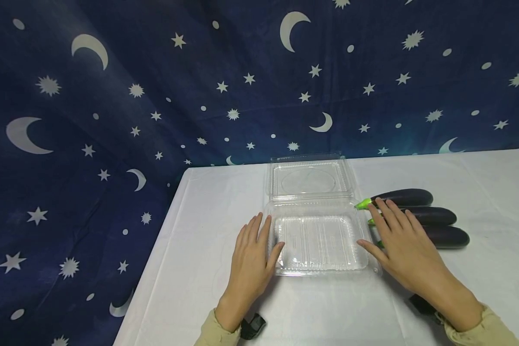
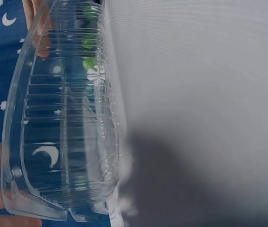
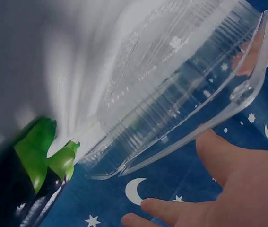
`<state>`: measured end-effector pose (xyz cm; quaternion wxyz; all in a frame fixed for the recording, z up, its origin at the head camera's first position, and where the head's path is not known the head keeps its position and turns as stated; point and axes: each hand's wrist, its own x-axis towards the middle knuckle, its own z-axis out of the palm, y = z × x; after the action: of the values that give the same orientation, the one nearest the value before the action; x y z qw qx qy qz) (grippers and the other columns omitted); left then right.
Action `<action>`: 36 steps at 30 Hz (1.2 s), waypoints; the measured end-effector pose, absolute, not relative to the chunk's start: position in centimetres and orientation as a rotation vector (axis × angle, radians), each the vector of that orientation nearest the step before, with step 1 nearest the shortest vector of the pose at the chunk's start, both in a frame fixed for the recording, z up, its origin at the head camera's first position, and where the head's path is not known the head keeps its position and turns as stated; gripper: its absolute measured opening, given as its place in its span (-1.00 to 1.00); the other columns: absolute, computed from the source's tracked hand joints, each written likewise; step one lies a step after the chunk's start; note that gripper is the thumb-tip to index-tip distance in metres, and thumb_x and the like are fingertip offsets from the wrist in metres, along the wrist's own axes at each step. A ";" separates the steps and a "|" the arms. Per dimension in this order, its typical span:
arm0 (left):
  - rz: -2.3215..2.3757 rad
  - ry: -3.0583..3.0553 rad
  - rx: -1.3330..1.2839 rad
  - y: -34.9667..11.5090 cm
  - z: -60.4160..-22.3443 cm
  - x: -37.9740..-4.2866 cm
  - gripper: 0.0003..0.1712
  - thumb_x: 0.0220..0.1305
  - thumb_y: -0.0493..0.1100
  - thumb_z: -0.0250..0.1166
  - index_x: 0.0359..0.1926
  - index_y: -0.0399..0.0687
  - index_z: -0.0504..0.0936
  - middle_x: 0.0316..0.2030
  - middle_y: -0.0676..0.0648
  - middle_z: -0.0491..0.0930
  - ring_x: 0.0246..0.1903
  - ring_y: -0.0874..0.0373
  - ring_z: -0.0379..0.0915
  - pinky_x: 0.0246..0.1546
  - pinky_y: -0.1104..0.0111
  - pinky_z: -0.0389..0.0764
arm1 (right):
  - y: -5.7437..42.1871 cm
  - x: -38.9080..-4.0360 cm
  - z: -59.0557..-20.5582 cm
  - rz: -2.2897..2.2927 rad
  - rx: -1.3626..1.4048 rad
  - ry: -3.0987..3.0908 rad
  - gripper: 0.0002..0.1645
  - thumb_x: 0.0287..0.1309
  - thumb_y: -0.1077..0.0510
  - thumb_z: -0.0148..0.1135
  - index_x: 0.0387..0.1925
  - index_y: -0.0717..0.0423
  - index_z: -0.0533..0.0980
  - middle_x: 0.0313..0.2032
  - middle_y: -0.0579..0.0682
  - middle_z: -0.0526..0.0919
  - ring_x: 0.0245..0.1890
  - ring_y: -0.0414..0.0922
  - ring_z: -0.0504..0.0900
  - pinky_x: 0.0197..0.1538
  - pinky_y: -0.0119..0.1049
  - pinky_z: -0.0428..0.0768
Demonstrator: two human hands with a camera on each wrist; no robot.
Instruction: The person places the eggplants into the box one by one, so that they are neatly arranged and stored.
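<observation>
A clear plastic clamshell box [image 1: 320, 242] lies unfolded on the white table, its lid [image 1: 307, 178] laid back on the far side. Along the box's left side is my left hand [image 1: 252, 257], fingers extended forward and thumb out over the near left rim. My right hand [image 1: 408, 257] is spread at the opposite side. Its thumb tip [image 3: 207, 139] is right at the rim in the right wrist view, while its other fingers overlap the eggplants in the head view. Three dark eggplants, a far one [image 1: 408, 196], a middle one [image 1: 437, 216] and a near one [image 1: 450, 237], lie with green stems towards the box.
The white tablecloth [image 1: 199, 230] covers the table, whose left edge slants down the head view. A dark blue cloth [image 1: 242, 48] with moons and stars hangs behind and to the left. Black wrist devices [image 1: 253, 327] sit under both wrists.
</observation>
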<state>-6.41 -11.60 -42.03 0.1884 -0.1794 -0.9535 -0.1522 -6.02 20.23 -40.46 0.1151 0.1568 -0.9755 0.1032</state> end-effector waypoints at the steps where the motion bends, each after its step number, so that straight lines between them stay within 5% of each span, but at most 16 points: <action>1: -0.434 -2.675 -0.505 -11.6 -42.1 -6.4 -0.30 0.48 0.17 0.05 0.41 -0.19 0.34 0.38 -0.24 0.34 0.37 -0.11 0.26 0.40 0.06 0.26 | 20.3 -6.1 -40.4 0.300 0.457 -2.860 0.04 0.24 -0.25 0.23 0.48 0.30 0.10 0.46 0.32 0.13 0.46 0.26 0.09 0.49 0.24 -0.05; 27: -0.752 -2.677 -0.358 -12.3 -42.9 -6.3 -0.43 0.43 0.05 0.19 0.34 -0.09 0.44 0.29 -0.14 0.46 0.24 -0.08 0.44 0.19 0.04 0.51 | 21.8 -7.7 -39.9 0.319 0.458 -2.879 -0.12 0.29 -0.04 0.26 0.39 0.44 0.19 0.33 0.43 0.27 0.32 0.35 0.25 0.28 0.29 0.26; 36: -0.915 -2.675 -0.355 -12.5 -43.1 -6.3 -0.47 0.41 -0.04 0.22 0.31 -0.15 0.45 0.25 -0.13 0.49 0.26 -0.04 0.43 0.22 0.07 0.51 | 22.2 -8.2 -40.1 0.272 0.445 -2.873 -0.12 0.13 0.05 0.38 0.31 0.49 0.26 0.27 0.45 0.33 0.26 0.38 0.31 0.24 0.34 0.31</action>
<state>-6.30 -12.51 -43.12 0.1456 -0.1232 -0.9288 -0.3177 -8.20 22.21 -40.15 0.1107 0.1514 -0.9779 0.0926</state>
